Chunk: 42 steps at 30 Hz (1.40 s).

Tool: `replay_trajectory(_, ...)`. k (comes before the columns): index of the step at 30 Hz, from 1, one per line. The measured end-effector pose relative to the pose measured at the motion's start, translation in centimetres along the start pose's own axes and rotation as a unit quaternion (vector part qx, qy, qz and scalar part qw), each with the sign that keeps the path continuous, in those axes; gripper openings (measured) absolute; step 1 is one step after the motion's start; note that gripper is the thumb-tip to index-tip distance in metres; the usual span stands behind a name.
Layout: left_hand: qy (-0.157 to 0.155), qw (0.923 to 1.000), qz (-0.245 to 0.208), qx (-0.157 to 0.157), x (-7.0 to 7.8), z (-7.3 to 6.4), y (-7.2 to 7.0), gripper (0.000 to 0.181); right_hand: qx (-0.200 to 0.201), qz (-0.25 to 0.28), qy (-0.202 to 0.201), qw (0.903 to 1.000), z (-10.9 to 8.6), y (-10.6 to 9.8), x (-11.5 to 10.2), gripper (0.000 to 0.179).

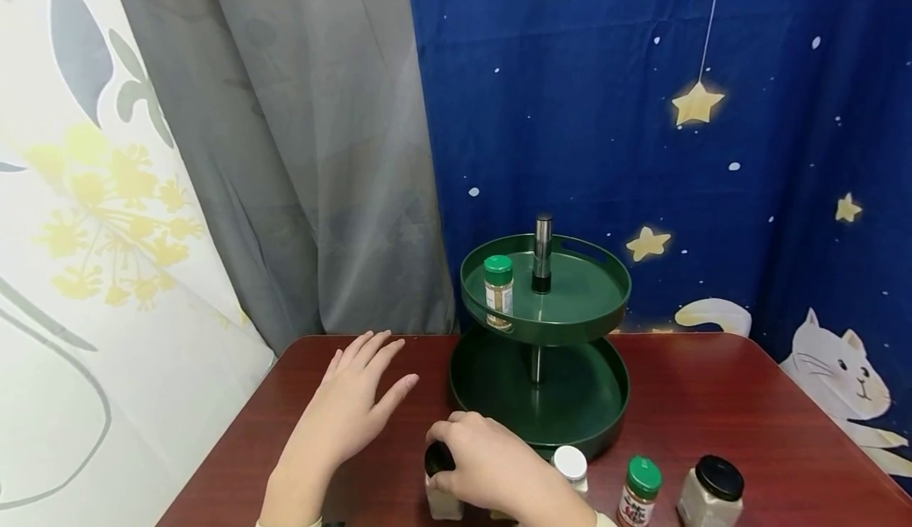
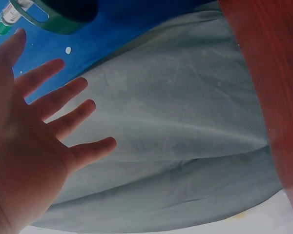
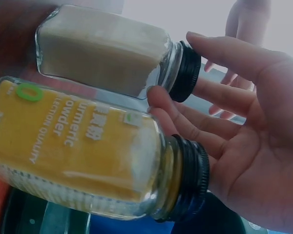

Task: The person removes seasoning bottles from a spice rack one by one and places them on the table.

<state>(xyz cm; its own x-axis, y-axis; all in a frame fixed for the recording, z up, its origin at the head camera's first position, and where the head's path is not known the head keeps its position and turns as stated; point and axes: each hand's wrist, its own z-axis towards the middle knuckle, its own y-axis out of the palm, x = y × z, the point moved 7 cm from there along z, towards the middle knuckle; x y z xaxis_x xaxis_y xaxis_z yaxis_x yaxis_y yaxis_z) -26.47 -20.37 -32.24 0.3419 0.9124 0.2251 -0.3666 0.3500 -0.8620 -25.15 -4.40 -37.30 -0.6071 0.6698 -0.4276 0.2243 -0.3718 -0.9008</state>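
Observation:
My right hand curls over the black lid of a glass jar of pale powder at the table's front. In the right wrist view its thumb and fingers lie on either side of that lid, and the jar stands beside a jar labelled turmeric powder. The head view has the turmeric jar mostly hidden under my right hand. Over the table's left side my left hand hovers with fingers spread, holding nothing; the left wrist view shows its bare palm.
A two-tier green rack stands at mid-table, with a green-capped spice bottle on its upper tier. Right of my right hand are a white-lidded bottle, a green-capped bottle and a black-lidded jar. Curtains hang behind the table.

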Motion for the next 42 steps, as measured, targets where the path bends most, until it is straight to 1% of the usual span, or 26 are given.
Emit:
replay_trajectory(3,0.004,1.0,0.003,0.001,-0.1,0.1,0.1,0.057,0.008,-0.004,-0.004,1.0,0.1,0.0,-0.1,0.027)
replay_trajectory(6,0.006,1.0,0.005,0.003,-0.1,0.1,0.0,0.056,0.021,-0.016,-0.017,0.9995,0.1,-0.1,-0.3,0.027)
replay_trajectory(10,0.004,1.0,0.004,-0.001,0.0,0.1,0.1,0.055,0.025,-0.019,-0.024,0.9992,0.2,0.1,-0.3,0.027)
replay_trajectory(16,0.0,1.0,0.003,-0.008,-0.1,0.0,0.4,0.055,0.018,-0.01,-0.016,0.9997,0.4,0.5,0.0,0.027)
replay_trajectory(22,0.001,1.0,0.005,-0.007,-0.2,0.0,0.6,0.054,0.008,-0.011,-0.012,0.9998,0.4,0.5,0.0,0.03)
replay_trajectory(27,-0.009,0.9999,-0.003,-0.013,-0.6,0.0,0.8,0.055,-0.004,-0.022,-0.005,0.9997,-0.4,-0.1,-0.4,0.034)
replay_trajectory(29,-0.014,0.9997,-0.007,-0.019,-0.9,0.0,1.0,0.055,-0.004,-0.018,-0.004,0.9998,-1.1,-0.9,-0.8,0.036)
replay_trajectory(31,-0.022,0.9994,-0.008,-0.025,-1.3,0.0,1.3,0.056,0.003,-0.011,-0.008,0.9999,-2.0,-2.2,-1.3,0.038)
replay_trajectory(34,-0.033,0.999,-0.003,-0.029,-2.0,0.0,1.7,0.056,0.023,0.006,-0.022,0.9995,-3.1,-5.0,-2.3,0.038)
replay_trajectory(36,-0.038,0.9988,-0.002,-0.03,-2.5,-0.1,2.0,0.056,0.053,0.006,-0.033,0.998,-3.7,-7.4,-3.0,0.037)
replay_trajectory(38,-0.04,0.9988,-0.005,-0.029,-2.9,-0.1,2.2,0.056,0.098,-0.006,-0.044,0.9942,-4.0,-10.1,-3.6,0.034)
replay_trajectory(40,-0.037,0.9989,-0.01,-0.027,-3.1,-0.1,2.3,0.055,0.143,-0.028,-0.044,0.9884,-4.0,-12.9,-4.0,0.033)
replay_trajectory(42,-0.037,0.9989,-0.017,-0.025,-3.5,-0.2,2.5,0.054,0.18,-0.055,-0.035,0.9816,-3.5,-15.6,-4.1,0.032)
